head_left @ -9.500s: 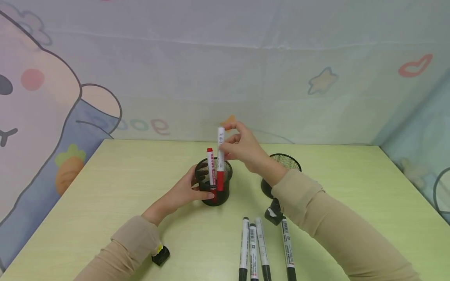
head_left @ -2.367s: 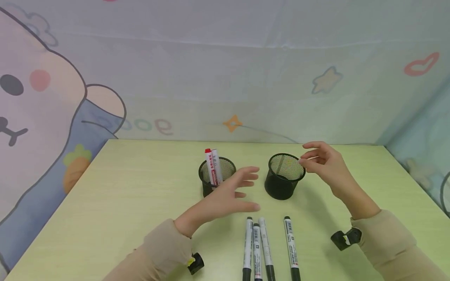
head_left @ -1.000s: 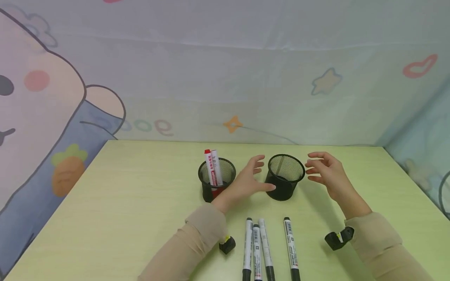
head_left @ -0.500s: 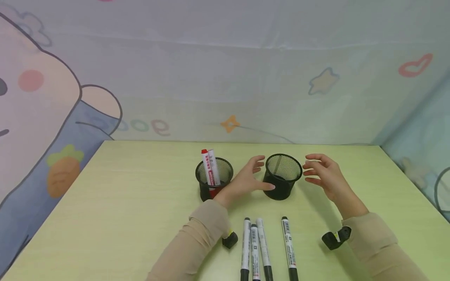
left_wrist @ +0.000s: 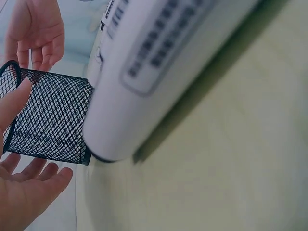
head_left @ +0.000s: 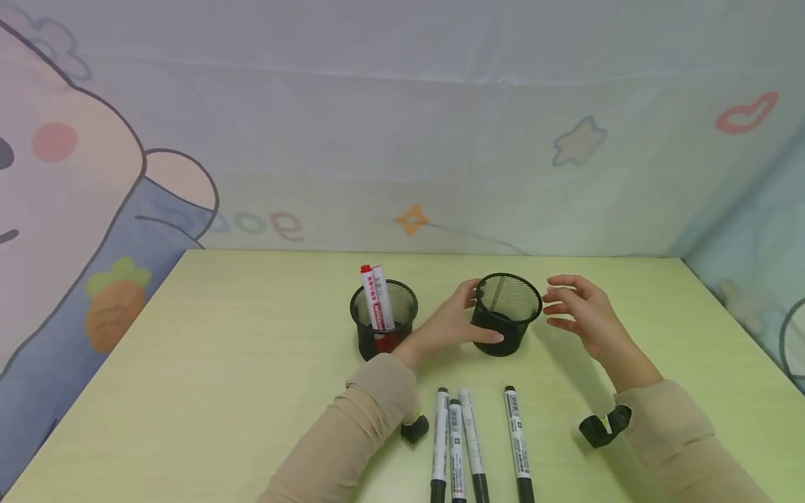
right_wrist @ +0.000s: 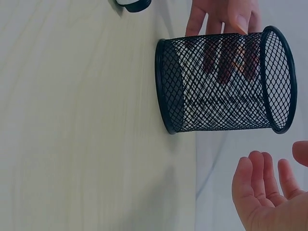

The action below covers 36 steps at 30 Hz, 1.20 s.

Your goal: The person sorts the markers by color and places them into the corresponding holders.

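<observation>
A black mesh pen holder (head_left: 508, 318) stands right of centre on the table. My left hand (head_left: 454, 323) curls round its left side, thumb across the front, fingertips partly hidden behind it. In the left wrist view, the thumb overlaps the mesh, with the fingers right at the holder's other side. My right hand (head_left: 585, 311) hovers just off the holder's right side, fingers loosely bent and holding nothing; the right wrist view shows a gap between this hand and the mesh. No pens show inside this holder.
A second mesh pen holder (head_left: 360, 314) to the left has two white-and-red markers (head_left: 376, 300) standing in it. Several white markers with black ends (head_left: 455, 447) lie near the front, one (head_left: 516, 436) apart to the right. A printed cloth (head_left: 352, 140) hangs behind the table.
The red-and-white marker once in my right hand now stands in the left holder. My left hand let go of that holder and moved right to the other; my right hand came to its right side.
</observation>
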Available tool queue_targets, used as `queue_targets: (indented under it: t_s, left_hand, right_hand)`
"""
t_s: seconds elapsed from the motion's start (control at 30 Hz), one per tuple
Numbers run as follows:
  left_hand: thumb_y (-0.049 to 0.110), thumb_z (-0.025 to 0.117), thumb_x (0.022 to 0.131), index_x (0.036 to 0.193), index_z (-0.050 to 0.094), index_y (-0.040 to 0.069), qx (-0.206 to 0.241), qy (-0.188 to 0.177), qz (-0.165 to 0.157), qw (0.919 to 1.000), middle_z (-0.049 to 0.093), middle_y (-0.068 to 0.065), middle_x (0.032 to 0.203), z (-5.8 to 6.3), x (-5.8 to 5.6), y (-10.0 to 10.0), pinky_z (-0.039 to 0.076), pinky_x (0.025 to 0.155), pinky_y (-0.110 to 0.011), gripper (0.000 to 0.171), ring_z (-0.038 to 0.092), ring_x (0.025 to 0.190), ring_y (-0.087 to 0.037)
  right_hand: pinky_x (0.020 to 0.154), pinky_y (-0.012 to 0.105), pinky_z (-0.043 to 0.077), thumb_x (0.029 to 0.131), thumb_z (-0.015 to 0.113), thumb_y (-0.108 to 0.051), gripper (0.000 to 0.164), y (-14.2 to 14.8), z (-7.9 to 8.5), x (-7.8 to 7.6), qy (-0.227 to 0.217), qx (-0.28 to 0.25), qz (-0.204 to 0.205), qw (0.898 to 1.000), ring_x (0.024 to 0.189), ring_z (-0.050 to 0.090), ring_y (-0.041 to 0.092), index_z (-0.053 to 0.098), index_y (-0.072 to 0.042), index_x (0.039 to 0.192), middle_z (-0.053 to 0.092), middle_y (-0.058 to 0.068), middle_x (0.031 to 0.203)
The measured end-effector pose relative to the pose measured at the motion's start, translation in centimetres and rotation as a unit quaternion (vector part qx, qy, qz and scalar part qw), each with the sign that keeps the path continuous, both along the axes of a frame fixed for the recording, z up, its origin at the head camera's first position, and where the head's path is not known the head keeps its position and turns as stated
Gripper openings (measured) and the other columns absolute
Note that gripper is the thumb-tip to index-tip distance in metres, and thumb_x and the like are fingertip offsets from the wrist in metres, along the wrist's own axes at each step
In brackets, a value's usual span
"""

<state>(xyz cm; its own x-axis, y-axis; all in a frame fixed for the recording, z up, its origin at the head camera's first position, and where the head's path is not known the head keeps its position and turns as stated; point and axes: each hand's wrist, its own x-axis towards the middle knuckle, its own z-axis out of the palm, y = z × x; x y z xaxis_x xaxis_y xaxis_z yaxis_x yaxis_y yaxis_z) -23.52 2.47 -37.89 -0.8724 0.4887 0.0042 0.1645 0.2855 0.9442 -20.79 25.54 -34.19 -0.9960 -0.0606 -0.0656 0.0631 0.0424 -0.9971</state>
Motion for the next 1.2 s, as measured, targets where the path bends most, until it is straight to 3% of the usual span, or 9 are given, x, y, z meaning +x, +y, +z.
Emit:
queue_targets:
  t_s: [0.63,0.87,1.07,1.2]
  left_hand:
    - [0.021,0.079,0.074,0.144,0.027,0.014,0.009,0.024,0.000,0.9997,0.040,-0.007,0.142,0.1,0.2,0.5,0.032,0.103,-0.042,0.088,0.038,0.129,-0.022]
    - [0.021,0.080,0.074,0.145,0.026,0.015,0.016,0.014,-0.001,0.9998,0.042,-0.010,0.140,0.1,0.3,0.6,0.031,0.104,-0.042,0.089,0.039,0.128,-0.021]
    - [0.021,0.081,0.073,0.145,0.024,0.015,0.016,0.013,0.005,0.9998,0.040,-0.009,0.142,0.1,0.2,0.6,0.031,0.104,-0.041,0.092,0.037,0.129,-0.020]
    - [0.023,0.081,0.073,0.145,0.025,0.015,0.013,0.013,0.008,0.9998,0.040,-0.008,0.141,0.0,0.3,0.8,0.032,0.103,-0.041,0.091,0.039,0.128,-0.019]
  right_hand:
    - [0.071,0.025,0.053,0.096,0.052,-0.018,0.008,0.4,-1.1,0.6,-0.026,0.028,0.014,0.999,0.077,0.062,0.010,0.051,-0.020,0.104,0.061,-0.006,0.086]
    - [0.071,0.026,0.053,0.096,0.051,-0.018,0.023,0.5,-1.5,1.0,-0.041,0.071,0.020,0.996,0.077,0.062,0.011,0.047,-0.008,0.116,0.061,-0.005,0.087]
    - [0.072,0.027,0.053,0.095,0.053,-0.021,0.025,0.9,-1.5,1.6,-0.041,0.103,0.028,0.993,0.078,0.062,0.014,0.048,-0.007,0.115,0.060,0.000,0.091]
    - [0.072,0.028,0.053,0.095,0.053,-0.021,0.038,0.9,-1.7,2.2,-0.046,0.126,0.039,0.990,0.079,0.062,0.015,0.042,0.003,0.122,0.059,0.003,0.093]
